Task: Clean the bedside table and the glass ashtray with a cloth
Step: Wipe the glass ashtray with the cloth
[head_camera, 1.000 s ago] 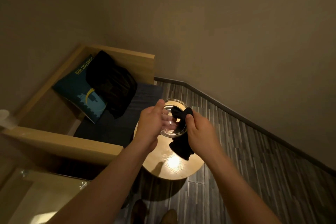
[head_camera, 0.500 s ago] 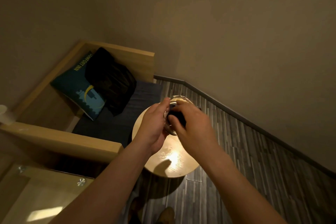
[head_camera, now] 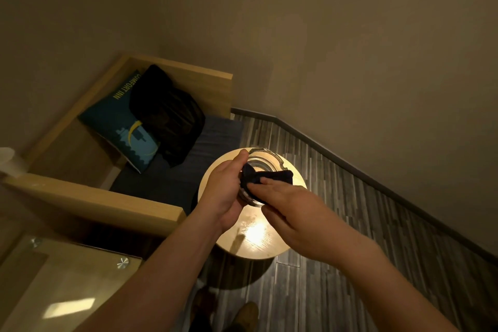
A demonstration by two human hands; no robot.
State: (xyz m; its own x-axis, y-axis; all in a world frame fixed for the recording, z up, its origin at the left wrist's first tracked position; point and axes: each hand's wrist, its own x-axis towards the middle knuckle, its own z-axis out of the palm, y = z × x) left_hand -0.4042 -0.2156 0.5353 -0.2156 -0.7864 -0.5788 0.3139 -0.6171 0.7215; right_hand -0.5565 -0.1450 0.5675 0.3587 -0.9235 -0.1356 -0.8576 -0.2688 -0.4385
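Observation:
A clear glass ashtray (head_camera: 265, 160) is held above the small round wooden bedside table (head_camera: 258, 240). My left hand (head_camera: 225, 191) grips the ashtray from its left side, thumb on the rim. My right hand (head_camera: 291, 213) presses a dark cloth (head_camera: 272, 176) into the ashtray's bowl with its fingers. The cloth bunches across the bowl and hides much of the glass. A bright lamp glare sits on the table top below my hands.
A wooden bench (head_camera: 89, 202) with a dark seat pad stands to the left, holding a teal cushion (head_camera: 118, 121) and a black bag (head_camera: 167, 116). A glass-topped surface (head_camera: 67, 286) lies at lower left. The wall (head_camera: 350, 62) runs close behind, over striped grey flooring (head_camera: 350, 224).
My right hand turned the cloth inside the ashtray, from pinching it at the rim with a tail hanging down to pressing it bunched in the bowl. The left hand kept its hold.

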